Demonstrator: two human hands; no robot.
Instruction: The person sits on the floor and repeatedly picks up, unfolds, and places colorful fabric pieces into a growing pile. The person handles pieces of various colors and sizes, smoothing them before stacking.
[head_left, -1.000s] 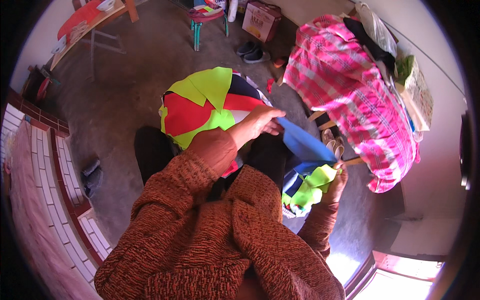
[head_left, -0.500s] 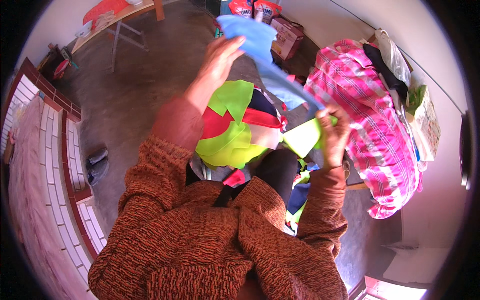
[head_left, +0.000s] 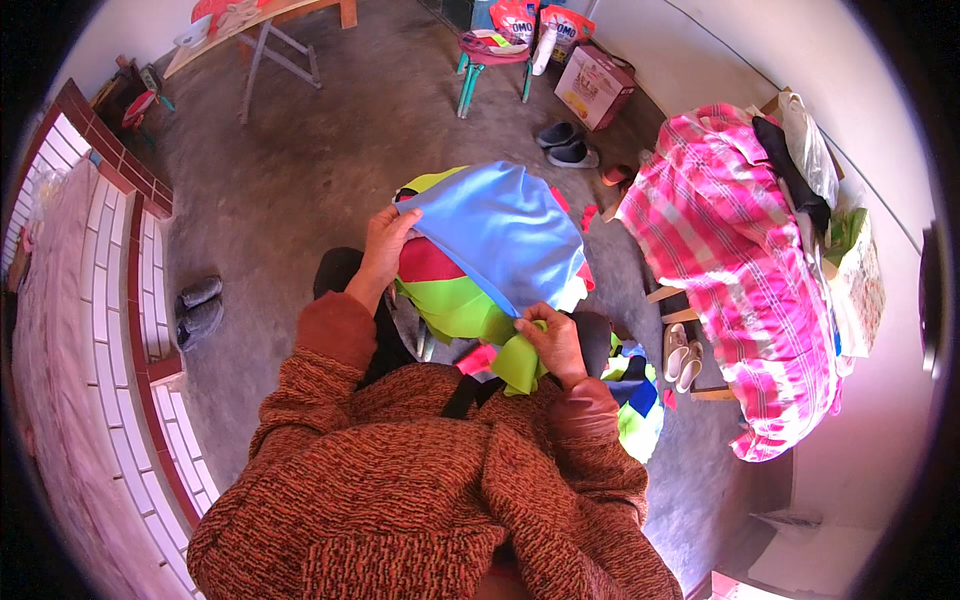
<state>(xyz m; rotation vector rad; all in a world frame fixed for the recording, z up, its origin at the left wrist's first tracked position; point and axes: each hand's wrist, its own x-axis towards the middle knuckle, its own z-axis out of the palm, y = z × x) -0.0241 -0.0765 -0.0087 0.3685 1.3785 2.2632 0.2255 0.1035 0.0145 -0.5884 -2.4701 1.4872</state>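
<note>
A blue cloth piece (head_left: 500, 225) lies spread over a pile of fabric pieces in front of my knees. My left hand (head_left: 385, 240) pinches its left corner. My right hand (head_left: 553, 342) grips its near corner, together with a lime-green cloth piece (head_left: 517, 364) that hangs below the fingers. From under the blue cloth show a red piece (head_left: 428, 262) and a larger lime-green piece (head_left: 450, 303) of the pile. What supports the pile is mostly hidden. A small pinkish-red scrap (head_left: 477, 358) lies between my legs.
More coloured fabric pieces (head_left: 640, 410) are heaped by my right leg. To the right stands something draped with a pink checked cloth (head_left: 715, 260), with pale shoes (head_left: 682, 357) beside it. Farther off are dark slippers (head_left: 567, 145), a green-legged stool (head_left: 492, 60) and a carton (head_left: 596, 88).
The blue cloth, held up and stretched between my hands before, has come down onto the pile. Both hands have lowered toward me. The lime-green piece stays in my right hand.
</note>
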